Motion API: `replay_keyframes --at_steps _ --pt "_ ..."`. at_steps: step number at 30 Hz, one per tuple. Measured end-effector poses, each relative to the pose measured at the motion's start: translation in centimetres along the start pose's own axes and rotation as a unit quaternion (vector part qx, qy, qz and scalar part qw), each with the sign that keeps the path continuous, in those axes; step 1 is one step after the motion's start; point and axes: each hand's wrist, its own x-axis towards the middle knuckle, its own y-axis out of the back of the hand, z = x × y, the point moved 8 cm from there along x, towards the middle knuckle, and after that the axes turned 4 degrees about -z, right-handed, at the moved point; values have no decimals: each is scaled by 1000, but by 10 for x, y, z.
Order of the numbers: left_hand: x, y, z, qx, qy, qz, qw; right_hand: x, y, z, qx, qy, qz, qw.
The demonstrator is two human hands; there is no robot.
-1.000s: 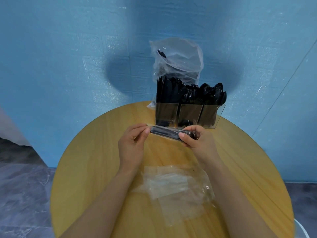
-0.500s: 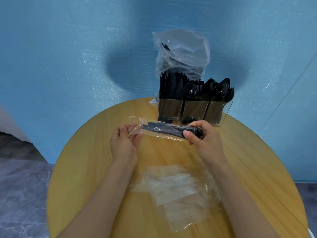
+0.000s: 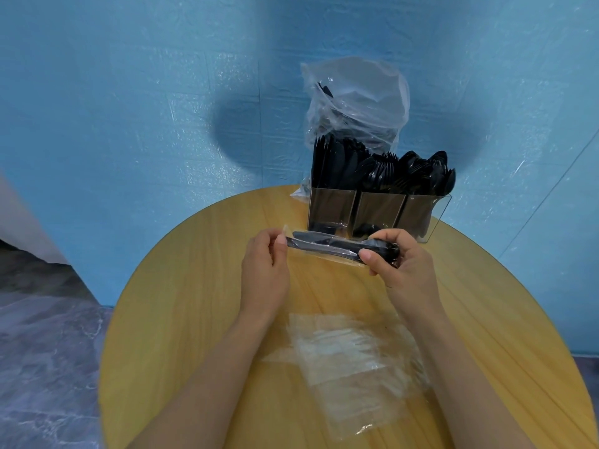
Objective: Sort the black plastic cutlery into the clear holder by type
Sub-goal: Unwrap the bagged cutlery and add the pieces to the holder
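Near edge of round wooden table (image 3: 168, 319): pile of empty clear wrappers (image 3: 353, 361), betw. the forearms. Mid-table, both hands hold one wrapped cutlery pack (image 3: 327, 247) level above the top: left hand (image 3: 265, 270) pinches the wrapper's left end w/ thumb & fingertips, right hand (image 3: 405, 270) curls round the right end. Far edge: clear 3-compartment holder (image 3: 376, 212), black cutlery upright in each. Just behind it, clear plastic bag (image 3: 356, 102) w/ more black cutlery, vs. blue wall (image 3: 129, 108).
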Motion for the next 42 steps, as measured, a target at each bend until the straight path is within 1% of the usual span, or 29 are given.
replay_keyframes --at_steps 3,6,8,10,12,14,16,24,31,35,38,42 --pt "0 -4 0 -52 5 -18 998 -1 -5 0 -14 -3 -22 1000" --pt "0 -1 -2 -100 27 -8 995 0 -5 4 -15 -6 -29 999" --pt "0 1 -3 -140 48 -2 989 1 -5 10 11 -19 -20 1000" --pt "0 1 -3 -160 60 1 985 2 -2 18 60 -47 8 997" --pt "0 -1 -3 -177 66 -6 982 2 6 23 89 -63 65 992" --pt "-1 -6 -3 -200 72 -24 977 -1 17 25 93 -67 124 986" --pt "-2 -10 -2 -217 79 -40 972 -3 25 24 89 -60 159 981" --pt "-6 -15 -3 -222 90 -74 968 -8 32 14 8 -20 195 980" --pt "-8 -20 -3 -216 92 -111 966 -8 34 12 -21 1 202 979" --pt "-8 -16 -1 -212 89 -100 968 -6 34 14 -10 -6 201 979" --pt "-11 -10 -5 -226 116 -78 964 -8 35 10 -19 -2 191 981" --pt "-14 -5 -4 -245 146 -75 955 -12 43 0 -21 2 196 980"
